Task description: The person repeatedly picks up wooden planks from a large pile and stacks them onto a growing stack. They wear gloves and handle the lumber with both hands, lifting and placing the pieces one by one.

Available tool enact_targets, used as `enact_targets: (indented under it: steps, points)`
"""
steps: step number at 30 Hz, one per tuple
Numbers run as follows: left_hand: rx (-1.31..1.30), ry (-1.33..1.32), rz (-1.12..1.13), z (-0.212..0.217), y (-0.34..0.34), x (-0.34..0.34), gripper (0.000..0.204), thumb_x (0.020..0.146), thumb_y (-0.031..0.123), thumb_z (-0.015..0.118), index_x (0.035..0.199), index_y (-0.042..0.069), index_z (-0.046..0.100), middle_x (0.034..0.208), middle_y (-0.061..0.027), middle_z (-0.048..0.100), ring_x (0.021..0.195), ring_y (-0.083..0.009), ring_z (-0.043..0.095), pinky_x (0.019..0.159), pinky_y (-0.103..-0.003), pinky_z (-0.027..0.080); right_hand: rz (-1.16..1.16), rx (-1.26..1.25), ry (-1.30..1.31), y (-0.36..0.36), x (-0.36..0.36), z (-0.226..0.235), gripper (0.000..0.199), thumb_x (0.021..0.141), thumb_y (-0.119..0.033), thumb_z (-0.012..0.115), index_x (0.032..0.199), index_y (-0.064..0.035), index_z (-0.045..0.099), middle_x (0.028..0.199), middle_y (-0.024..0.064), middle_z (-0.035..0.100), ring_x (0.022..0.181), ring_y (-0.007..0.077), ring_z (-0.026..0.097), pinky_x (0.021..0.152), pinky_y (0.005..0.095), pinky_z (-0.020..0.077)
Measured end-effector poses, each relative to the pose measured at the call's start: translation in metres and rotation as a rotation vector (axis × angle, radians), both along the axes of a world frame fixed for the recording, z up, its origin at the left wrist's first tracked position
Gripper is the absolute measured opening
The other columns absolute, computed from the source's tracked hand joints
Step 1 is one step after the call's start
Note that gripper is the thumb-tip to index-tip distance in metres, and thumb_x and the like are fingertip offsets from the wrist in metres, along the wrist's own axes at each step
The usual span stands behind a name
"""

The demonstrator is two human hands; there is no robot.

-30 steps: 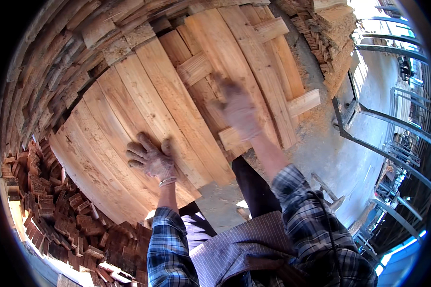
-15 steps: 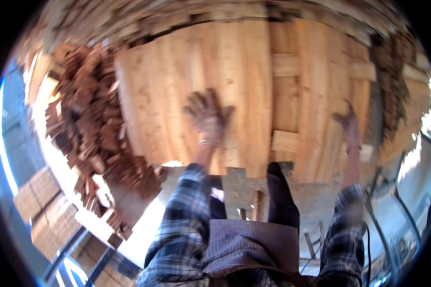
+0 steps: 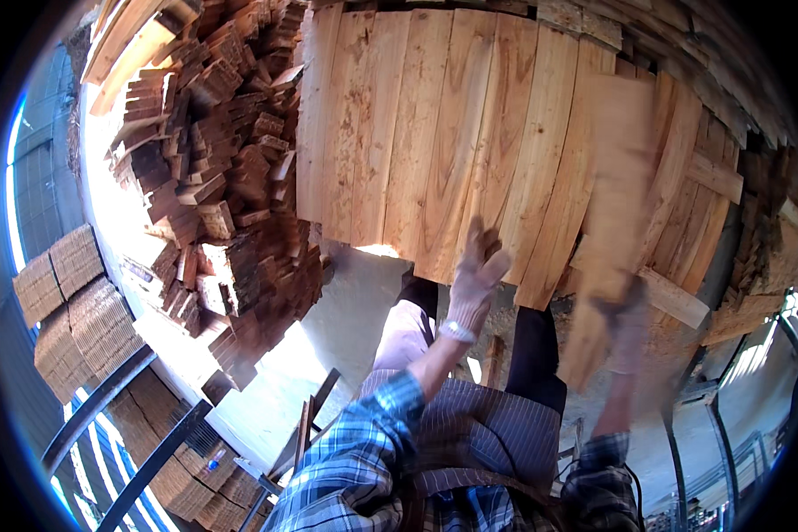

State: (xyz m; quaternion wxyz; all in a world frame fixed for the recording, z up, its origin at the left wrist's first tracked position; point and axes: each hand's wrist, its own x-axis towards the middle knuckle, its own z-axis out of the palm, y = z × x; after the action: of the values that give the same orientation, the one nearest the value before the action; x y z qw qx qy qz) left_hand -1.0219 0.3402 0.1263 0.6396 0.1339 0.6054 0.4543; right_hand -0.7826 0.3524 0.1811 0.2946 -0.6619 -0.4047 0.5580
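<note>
Pale wooden boards (image 3: 417, 133) lie side by side in a broad flat layer in front of me. My left hand (image 3: 477, 277), with a band at its wrist, is at the near ends of these boards, fingers stretched out and holding nothing. On the right, my right hand (image 3: 628, 326) is closed on the near part of a wooden plank (image 3: 618, 177). The plank is raised over the gap to the right of the layer and smeared by motion, as is the hand. Below it, crosswise wooden pieces (image 3: 674, 297) and more boards show.
A heap of short reddish-brown wood offcuts (image 3: 222, 186) rises at the left. Bundled stacks of wood (image 3: 89, 310) stand at the lower left beside dark metal bars (image 3: 155, 461). More stacked timber (image 3: 683, 53) lines the far side. Metal legs (image 3: 718, 443) stand at the lower right.
My right hand has taken hold of a plank and lifted it. My left hand has drawn back to the boards' near ends. The view has shifted leftward.
</note>
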Motion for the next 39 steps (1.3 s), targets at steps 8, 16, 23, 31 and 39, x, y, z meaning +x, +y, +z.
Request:
enact_targets:
  steps: [8,16,23,31,39]
  points:
    - [-0.336,-0.533,1.139,-0.052,-0.148,-0.123,0.03,0.092,0.03,0.059,0.101,0.002,0.056,0.094,-0.0061,0.059,0.084,-0.0176,0.06,0.077,-0.03,0.052,1.393,0.229,-0.82,-0.081,-0.239,-0.062,0.038,0.082,-0.024,0.055,0.111,0.0011,0.054,0.099,0.0192,0.058,0.091,0.029,0.06,0.061,0.0426,0.0493]
    - [-0.287,-0.252,0.837,-0.094,-0.1,-0.133,0.024,0.092,0.017,0.06,0.111,0.004,0.053,0.102,-0.0074,0.058,0.093,-0.017,0.057,0.082,-0.03,0.051,1.267,0.479,-0.808,-0.044,-0.262,-0.104,0.027,0.081,-0.02,0.052,0.103,-0.0071,0.06,0.09,0.008,0.059,0.082,0.0223,0.06,0.062,0.0344,0.0475]
    - [-0.188,0.114,0.574,-0.062,-0.127,-0.122,0.037,0.089,0.03,0.065,0.113,0.006,0.051,0.107,-0.0086,0.057,0.099,-0.0244,0.056,0.088,-0.039,0.049,1.381,0.105,-0.675,-0.004,-0.248,-0.043,0.055,0.075,-0.039,0.068,0.115,-0.0047,0.056,0.098,0.0138,0.059,0.095,0.0288,0.06,0.079,0.039,0.0507]
    - [-0.116,0.693,0.115,0.008,-0.034,-0.18,0.061,0.09,0.02,0.064,0.141,0.0,0.036,0.12,-0.009,0.058,0.098,-0.0186,0.057,0.087,-0.029,0.046,1.164,0.5,-0.567,0.162,-0.232,-0.059,0.061,0.071,-0.042,0.072,0.115,-0.0028,0.057,0.096,0.0155,0.059,0.079,0.0233,0.062,0.064,0.036,0.0529]
    - [-0.363,1.523,-0.604,-0.045,0.08,-0.228,0.068,0.087,0.045,0.058,0.141,0.008,0.039,0.138,-0.0235,0.042,0.124,-0.039,0.044,0.105,-0.048,0.034,1.123,0.541,-1.157,0.235,-0.285,-0.09,0.108,0.064,-0.044,0.081,0.145,-0.0032,0.021,0.105,0.0168,0.057,0.09,0.0271,0.059,0.077,0.0357,0.0515]
